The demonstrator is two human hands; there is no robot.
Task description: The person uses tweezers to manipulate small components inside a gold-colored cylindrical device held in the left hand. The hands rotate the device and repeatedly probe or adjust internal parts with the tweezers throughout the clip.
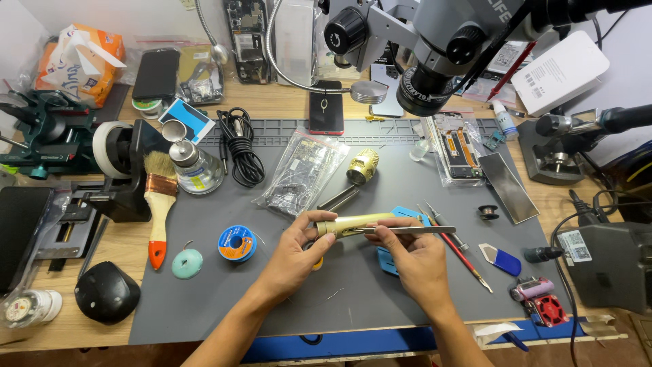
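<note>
My left hand [293, 253] grips a gold metal tube [354, 223], held level above the grey work mat [224, 292]. My right hand [415, 257] holds thin metal tweezers [421, 230] whose tips point left into the end of the tube near my left fingers. A blue flat tool [388, 261] lies on the mat under my right hand. A gold perforated cap [362, 165] and a dark metal rod [337, 198] rest on the mat just beyond the tube.
A microscope head [435, 47] hangs over the mat's far side. A brush [159, 204], solder spool [237, 243], glass bottle [195, 166], black cable [239, 146], bagged parts [299, 173] and a red-tipped tool [462, 255] lie around. A black device [611, 261] sits at right.
</note>
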